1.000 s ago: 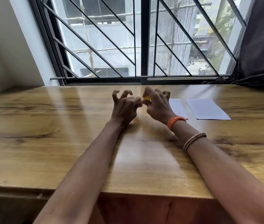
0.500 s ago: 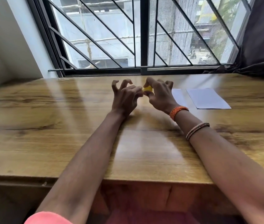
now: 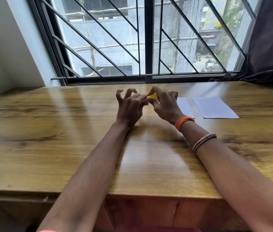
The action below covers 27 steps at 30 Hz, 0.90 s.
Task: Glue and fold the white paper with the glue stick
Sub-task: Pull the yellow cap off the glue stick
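I see the small yellow glue stick pinched between both hands above the glossy brown wooden counter; only a bit of its yellow shows between the fingers. My right hand wraps its curled fingers and thumb round it, while my left hand meets it with thumb and forefinger, the other fingers arched up and spread. Just right of this grip lie two flat white paper sheets: the nearer sheet partly hidden behind the right hand, the farther sheet beside it. An orange woven wristband circles the right wrist.
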Tool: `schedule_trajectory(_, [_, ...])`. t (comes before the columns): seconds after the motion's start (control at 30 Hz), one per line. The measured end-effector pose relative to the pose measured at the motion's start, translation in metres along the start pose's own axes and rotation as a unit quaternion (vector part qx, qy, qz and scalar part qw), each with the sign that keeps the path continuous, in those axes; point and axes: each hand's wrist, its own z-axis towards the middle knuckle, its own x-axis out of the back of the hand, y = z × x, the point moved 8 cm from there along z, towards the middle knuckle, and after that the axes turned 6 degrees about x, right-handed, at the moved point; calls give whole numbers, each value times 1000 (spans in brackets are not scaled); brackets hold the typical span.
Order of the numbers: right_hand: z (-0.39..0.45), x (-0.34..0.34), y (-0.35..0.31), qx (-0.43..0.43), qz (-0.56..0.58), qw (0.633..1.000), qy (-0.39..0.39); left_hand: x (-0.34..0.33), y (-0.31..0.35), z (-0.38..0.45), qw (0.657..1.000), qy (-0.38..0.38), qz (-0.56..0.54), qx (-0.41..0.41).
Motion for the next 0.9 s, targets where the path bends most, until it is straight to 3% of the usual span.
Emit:
schedule_trajectory(0.2, [0,6,-10,77,-42,996,14,0,-4,0,999,-26,-20,18])
schedule_trajectory(0.43, [1,2,5,-8,-27,999,-16,3,-6,1,999,-13,-27,28])
schedule_trajectory(0.63, [3,4,-3,28,-38,999,-7,3,-6,0,999,-16,-29,35])
schedule_trajectory(0.9, [0,15,-33,173,-239,955,34,3,-9,1,996,-31,-50,60])
